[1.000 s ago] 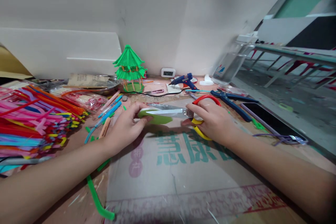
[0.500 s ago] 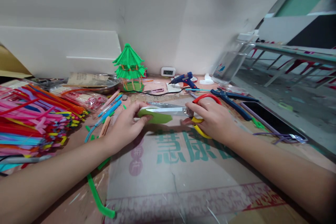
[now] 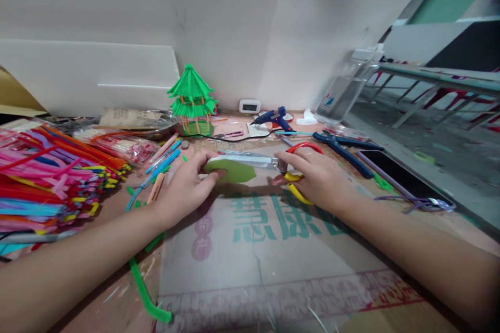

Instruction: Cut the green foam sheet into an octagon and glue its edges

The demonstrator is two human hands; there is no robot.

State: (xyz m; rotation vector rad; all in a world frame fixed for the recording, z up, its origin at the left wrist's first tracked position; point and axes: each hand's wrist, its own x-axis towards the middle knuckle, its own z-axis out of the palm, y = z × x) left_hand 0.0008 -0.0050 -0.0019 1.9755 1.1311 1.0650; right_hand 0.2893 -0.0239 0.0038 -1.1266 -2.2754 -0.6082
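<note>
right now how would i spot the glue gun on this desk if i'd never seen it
Start at the white wall along the back of the desk and find the green pagoda model. Right of it, past the small white clock, lies the glue gun, its black cord trailing left. It is dark blue like the pliers nearer the right hand, but pistol-shaped with a pointed nozzle.

Left hand and right hand sit on the cardboard, a card and scissors between them. Straws lie far left. Behind: pagoda, then glue gun to its right. Pliers and phone lie right.
</note>
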